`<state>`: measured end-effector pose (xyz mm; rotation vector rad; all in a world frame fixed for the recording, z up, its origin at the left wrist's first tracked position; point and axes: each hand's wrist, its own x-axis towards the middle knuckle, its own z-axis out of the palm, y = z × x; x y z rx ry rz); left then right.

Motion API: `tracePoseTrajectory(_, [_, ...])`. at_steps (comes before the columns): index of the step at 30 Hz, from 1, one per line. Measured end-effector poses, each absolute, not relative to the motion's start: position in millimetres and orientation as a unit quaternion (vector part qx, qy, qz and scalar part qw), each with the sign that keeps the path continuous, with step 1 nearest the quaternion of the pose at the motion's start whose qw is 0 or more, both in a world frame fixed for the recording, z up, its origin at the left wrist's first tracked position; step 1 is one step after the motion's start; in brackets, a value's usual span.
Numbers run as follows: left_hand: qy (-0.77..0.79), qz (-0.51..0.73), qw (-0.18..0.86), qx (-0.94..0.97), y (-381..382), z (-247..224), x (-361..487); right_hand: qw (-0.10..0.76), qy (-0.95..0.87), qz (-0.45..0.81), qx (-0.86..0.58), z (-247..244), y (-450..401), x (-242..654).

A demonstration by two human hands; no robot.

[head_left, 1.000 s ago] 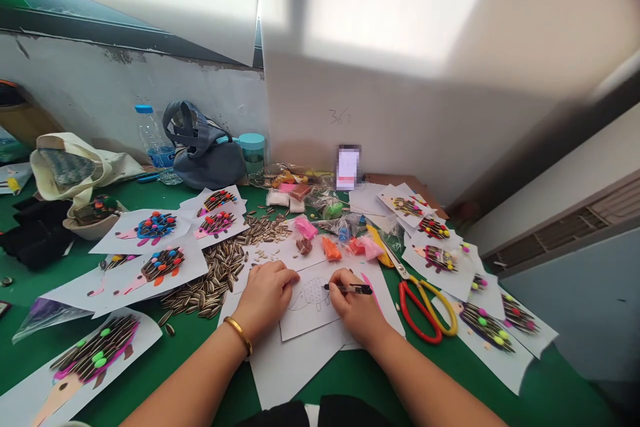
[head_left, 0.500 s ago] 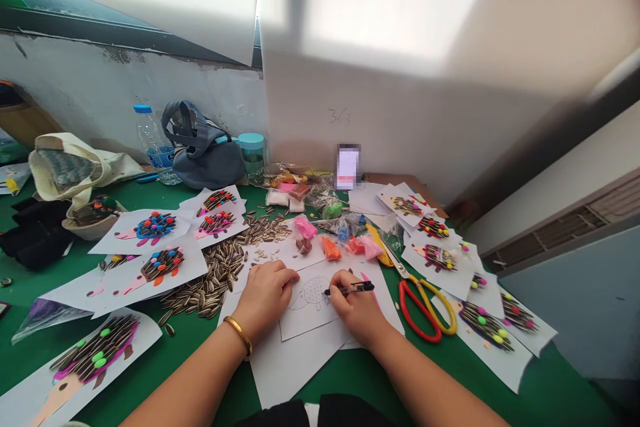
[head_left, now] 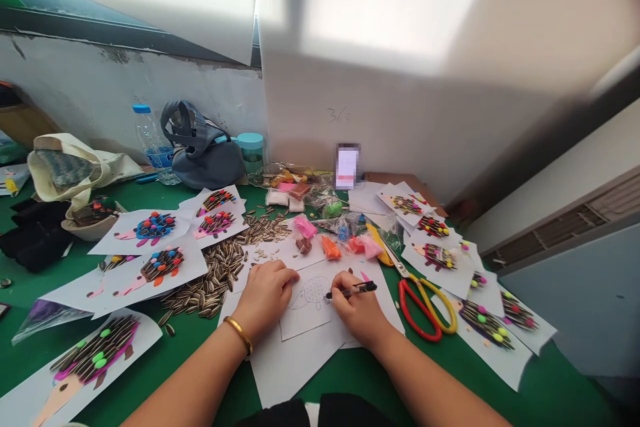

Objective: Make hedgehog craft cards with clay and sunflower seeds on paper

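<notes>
My right hand (head_left: 359, 312) grips a black pen (head_left: 356, 289), its tip on a pencil-lined hedgehog drawing (head_left: 311, 295) on a white paper sheet (head_left: 305, 327). My left hand (head_left: 265, 295), wearing a gold bangle (head_left: 239, 335), rests on the sheet's left edge with its fingers curled together and nothing in them. Just left of that hand lies a heap of striped sunflower seeds (head_left: 210, 280). Red-and-yellow-handled scissors (head_left: 425, 307) lie to the right of my right hand, apart from it.
Finished hedgehog pictures (head_left: 95, 357) of seeds and coloured balls lie around the green table (head_left: 320, 387). Bags of coloured modelling clay (head_left: 330, 247) sit at the back, near a water bottle (head_left: 155, 147), a grey bag (head_left: 205, 160) and a blurred phone (head_left: 347, 167).
The pen tip has moved slightly right along the drawing with my right hand. My left hand stays in place, and the whole view has shifted slightly.
</notes>
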<state>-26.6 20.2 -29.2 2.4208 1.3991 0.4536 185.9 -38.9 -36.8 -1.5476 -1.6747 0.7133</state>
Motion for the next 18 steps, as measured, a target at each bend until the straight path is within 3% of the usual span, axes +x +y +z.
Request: tracePoseTrajectory(18, [0.489, 0.148, 0.147, 0.847, 20.1, -26.6, -26.6, 0.367, -0.661, 0.243, -0.608, -34.8, -37.2, 186.7])
